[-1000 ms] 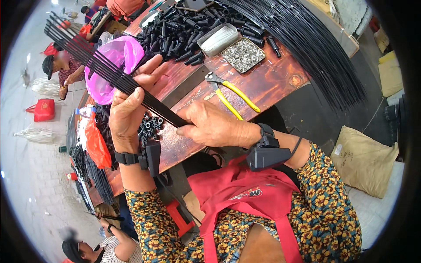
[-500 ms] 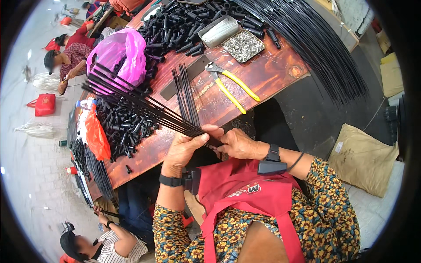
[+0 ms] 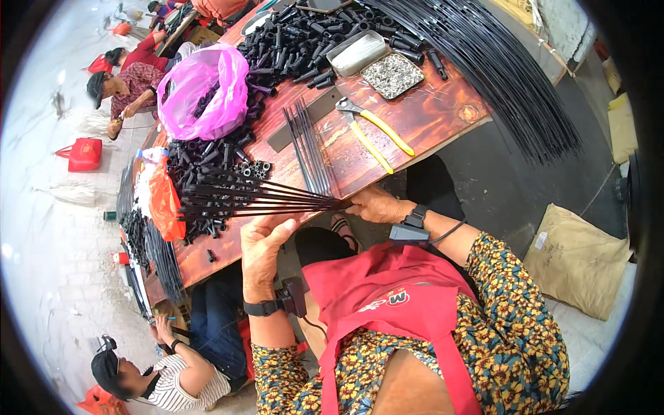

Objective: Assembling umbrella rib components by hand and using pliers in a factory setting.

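My right hand (image 3: 377, 205) grips the gathered end of a bundle of thin black rods (image 3: 263, 197) at the table's near edge. From there the rods fan out leftward over the table. My left hand (image 3: 261, 242) is just below the rods, its thumb raised apart from the fingers and nothing visible within it. Several similar thin rods (image 3: 308, 149) lie beyond the bundle, across a flat dark metal bar (image 3: 280, 138). Yellow-handled pliers (image 3: 377, 131) rest to their right.
On the wooden table (image 3: 443, 114) are black tubular parts (image 3: 304, 41), a pink plastic bag (image 3: 200, 90), a tray of small metal pieces (image 3: 391, 74) and a clear-lidded box (image 3: 357, 53). Long black rods (image 3: 498, 76) overhang the right side. A seated person (image 3: 173, 377) works at lower left.
My left hand has come off the gathered end of the rods and moved left and down. The bundle has swung lower, its free ends leaving the pink bag. My right hand still grips it.
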Tool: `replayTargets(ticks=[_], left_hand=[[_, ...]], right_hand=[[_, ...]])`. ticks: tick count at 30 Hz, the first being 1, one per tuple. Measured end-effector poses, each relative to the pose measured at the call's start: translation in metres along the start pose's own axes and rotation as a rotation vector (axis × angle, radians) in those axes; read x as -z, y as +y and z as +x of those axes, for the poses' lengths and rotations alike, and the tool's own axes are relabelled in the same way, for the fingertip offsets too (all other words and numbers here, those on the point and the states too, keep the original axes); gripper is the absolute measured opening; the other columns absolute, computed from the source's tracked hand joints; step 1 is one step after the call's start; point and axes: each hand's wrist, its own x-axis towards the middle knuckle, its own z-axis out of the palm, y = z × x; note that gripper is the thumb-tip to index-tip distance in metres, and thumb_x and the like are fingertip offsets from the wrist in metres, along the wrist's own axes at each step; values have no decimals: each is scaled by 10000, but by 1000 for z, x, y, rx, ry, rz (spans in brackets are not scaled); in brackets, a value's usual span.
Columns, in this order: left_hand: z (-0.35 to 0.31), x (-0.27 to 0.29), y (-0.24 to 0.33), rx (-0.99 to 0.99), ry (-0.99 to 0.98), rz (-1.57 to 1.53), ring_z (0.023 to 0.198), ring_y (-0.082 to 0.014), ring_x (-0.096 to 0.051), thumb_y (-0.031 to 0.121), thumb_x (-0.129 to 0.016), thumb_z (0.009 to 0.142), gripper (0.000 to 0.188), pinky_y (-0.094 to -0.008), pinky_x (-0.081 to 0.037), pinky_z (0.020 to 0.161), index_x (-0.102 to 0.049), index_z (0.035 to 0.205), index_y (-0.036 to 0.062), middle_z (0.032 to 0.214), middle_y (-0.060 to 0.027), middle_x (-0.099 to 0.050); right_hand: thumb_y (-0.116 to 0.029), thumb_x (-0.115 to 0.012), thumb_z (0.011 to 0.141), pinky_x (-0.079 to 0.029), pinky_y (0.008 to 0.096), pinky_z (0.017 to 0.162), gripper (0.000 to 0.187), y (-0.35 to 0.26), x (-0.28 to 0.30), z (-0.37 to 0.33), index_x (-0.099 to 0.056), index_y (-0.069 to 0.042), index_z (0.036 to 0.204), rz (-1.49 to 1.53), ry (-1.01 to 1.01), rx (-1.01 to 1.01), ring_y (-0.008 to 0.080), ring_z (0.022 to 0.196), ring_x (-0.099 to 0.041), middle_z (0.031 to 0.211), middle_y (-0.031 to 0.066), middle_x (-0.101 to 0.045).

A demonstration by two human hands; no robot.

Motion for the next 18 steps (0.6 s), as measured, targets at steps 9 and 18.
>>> replayTargets(ticks=[9,18], left_hand=[[21,-22,45,-283,-184,-139,1252,-313,-505,90,-637,871,637,-430,-312,1109,-343,1421,-42,1292,-253,-548],[33,-35,84,-456,-223,-297,1046,-331,-638,133,-585,933,479,-428,-500,936,-441,1338,-79,1094,-225,-649]], right_hand=[[-292,-658,835,-467,461,646,300,-1,14,-6,-691,6,832,-66,-364,-309,425,710,-609,713,261,-594],[-274,-644,831,-475,462,683,282,-1,12,-13,-699,-3,882,-63,-412,-418,434,765,-609,781,261,-618]])
